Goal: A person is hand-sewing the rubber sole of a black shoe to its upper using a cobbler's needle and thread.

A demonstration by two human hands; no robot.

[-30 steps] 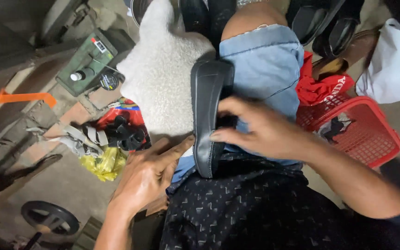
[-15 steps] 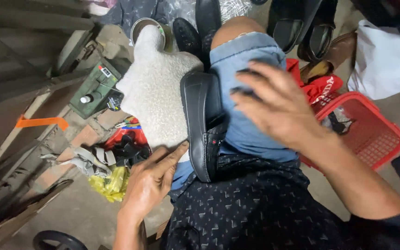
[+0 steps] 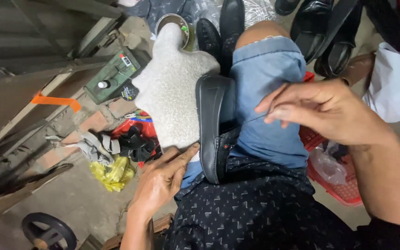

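We have a black shoe [image 3: 215, 125] lying on its side across our lap, wedged between the white fleece pad [image 3: 172, 102] over one knee and the denim shorts [image 3: 267, 106] on the other. Our left hand [image 3: 160, 180] lies flat and open, fingers spread, thumb tip touching the sole edge near the heel end to steady it. Our right hand [image 3: 325, 111] is raised above the thigh, fingers pinched together on a thin thread or needle [image 3: 255, 118] that runs back toward the shoe; it is too fine to tell which.

To do this stitch well, we judge that the pull should run straight along the line of the thread, with the left hand pressing the shoe firmly against the pad so it does not roll. Tension should be even, so the seam sits snug without puckering, and the pinch should be tight enough that the thread does not slip.

There is no worktop; we sit low over a bare concrete floor [image 3: 75, 199]. On the left lie a yellow bag [image 3: 112, 172], grey straps [image 3: 96, 146], a green box [image 3: 112, 76] and a black wheel [image 3: 47, 230]. On the right stands a red basket [image 3: 343, 187] with a clear bag in it, beside a white bag [image 3: 394, 85]. More black shoes [image 3: 322, 32] and a round tin [image 3: 172, 23] lie ahead of our knees. The light is dim and warm.
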